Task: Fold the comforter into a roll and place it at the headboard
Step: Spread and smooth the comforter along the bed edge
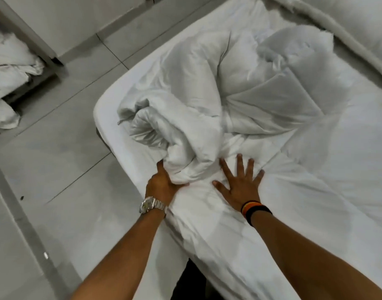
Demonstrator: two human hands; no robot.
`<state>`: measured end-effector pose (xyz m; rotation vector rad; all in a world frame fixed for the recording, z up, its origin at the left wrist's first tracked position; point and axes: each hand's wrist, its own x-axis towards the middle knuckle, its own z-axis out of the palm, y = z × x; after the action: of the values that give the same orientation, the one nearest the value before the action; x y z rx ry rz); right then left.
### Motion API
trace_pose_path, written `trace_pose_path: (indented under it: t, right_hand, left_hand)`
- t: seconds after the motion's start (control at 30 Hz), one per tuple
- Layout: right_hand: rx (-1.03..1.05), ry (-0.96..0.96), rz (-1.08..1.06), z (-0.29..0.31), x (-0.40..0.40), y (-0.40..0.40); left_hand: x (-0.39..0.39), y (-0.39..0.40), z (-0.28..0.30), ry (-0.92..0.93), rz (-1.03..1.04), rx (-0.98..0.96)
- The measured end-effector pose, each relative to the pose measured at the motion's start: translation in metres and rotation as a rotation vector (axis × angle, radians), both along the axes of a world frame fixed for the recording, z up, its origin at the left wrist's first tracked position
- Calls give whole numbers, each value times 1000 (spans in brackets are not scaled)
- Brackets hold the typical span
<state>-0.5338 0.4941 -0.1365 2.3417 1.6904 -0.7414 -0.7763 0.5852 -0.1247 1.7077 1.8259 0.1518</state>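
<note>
The left hand's point(161, 184) fingers clench a rolled fold of the white comforter point(218, 100); the right hand point(239, 185) lies flat, fingers spread, pressing it. The comforter bunches toward twelve o'clock on the bed point(348, 169), linens point(10, 68) at ten o'clock.

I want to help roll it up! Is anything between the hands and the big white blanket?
No. Both hands already touch the comforter. The left hand grips its bunched, rolled end near the bed's edge, and the right hand lies flat on it with fingers spread. Nothing sits between them.
</note>
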Motion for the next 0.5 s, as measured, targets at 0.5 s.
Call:
trace_pose_path:
  t: [0.5]
  right_hand:
    - [438, 298, 43, 151, -43, 178]
  left_hand:
    - [-12, 166, 135, -1154, 848, -800]
